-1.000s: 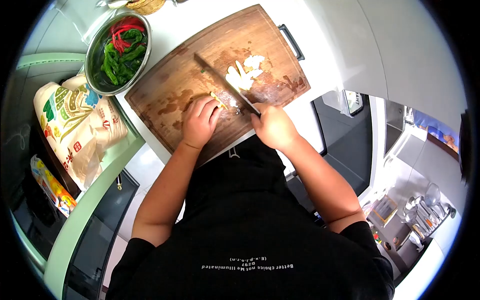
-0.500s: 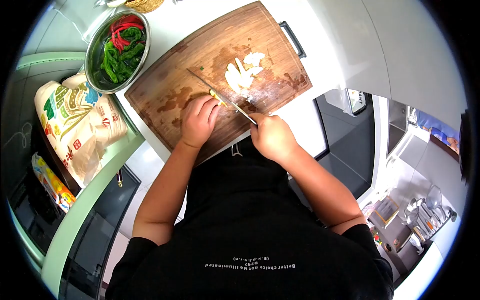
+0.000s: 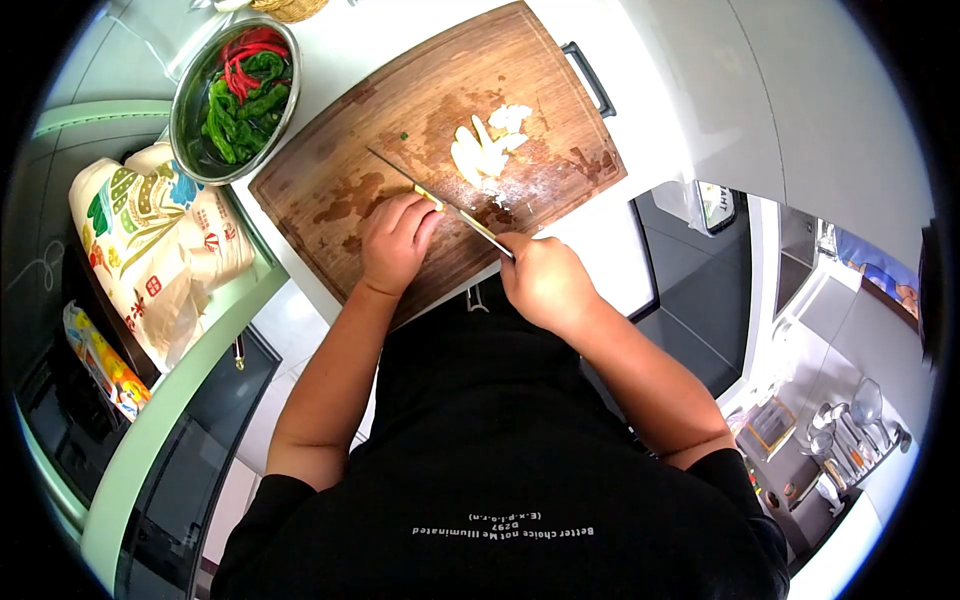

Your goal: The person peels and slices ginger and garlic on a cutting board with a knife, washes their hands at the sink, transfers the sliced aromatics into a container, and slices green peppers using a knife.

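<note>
We grip the knife [image 3: 486, 235] by its handle in our closed right hand [image 3: 548, 285], its blade slanting forward and left from the cutting board's [image 3: 440, 60] near edge; our left hand's [image 3: 393, 245] bent fingers press a small yellow piece [image 3: 427, 196] to the board, left of centre, forward and left of our right fist, with our left hand nearer. The piece's long axis runs along the blade, its far end pointing forward-left; pale slices [image 3: 468, 152] lie beyond, to the right.

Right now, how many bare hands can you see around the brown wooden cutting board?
2. The left hand holds a small yellow piece on the board; the right hand grips the handle of the long metal knife. No others show.
</note>
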### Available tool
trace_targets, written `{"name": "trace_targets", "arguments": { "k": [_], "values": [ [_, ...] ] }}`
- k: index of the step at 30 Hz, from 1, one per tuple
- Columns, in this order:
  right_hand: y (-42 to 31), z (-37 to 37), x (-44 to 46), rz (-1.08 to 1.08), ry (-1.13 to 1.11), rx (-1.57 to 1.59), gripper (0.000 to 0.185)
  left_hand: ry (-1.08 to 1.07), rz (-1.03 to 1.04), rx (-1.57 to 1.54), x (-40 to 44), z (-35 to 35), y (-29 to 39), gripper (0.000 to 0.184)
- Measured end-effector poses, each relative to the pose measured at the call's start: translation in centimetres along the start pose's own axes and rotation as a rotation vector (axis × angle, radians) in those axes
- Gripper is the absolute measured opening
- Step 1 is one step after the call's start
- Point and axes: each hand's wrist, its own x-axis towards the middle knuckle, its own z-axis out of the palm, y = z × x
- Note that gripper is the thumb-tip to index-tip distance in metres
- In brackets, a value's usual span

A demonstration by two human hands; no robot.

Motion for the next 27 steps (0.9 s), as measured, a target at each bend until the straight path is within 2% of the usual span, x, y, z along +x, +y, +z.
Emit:
{"name": "trace_targets", "arguments": {
  "k": [14,17,27],
  "values": [
    [0.1,0.1,-0.8,0.035,-0.101,-0.108,0.026,-0.059,-0.007,0.019,-0.3,-0.3,-0.3,0.021],
    [-0.6,-0.3,-0.7,0.039,-0.136,-0.124,0.016,-0.068,-0.017,0.019,-0.3,-0.4,-0.3,0.02],
    [-1.1,0.1,0.7,0.079,-0.186,-0.153,0.016,-0.055,-0.022,0.001,0.1,-0.3,-0.5,0.017]
  ]
}}
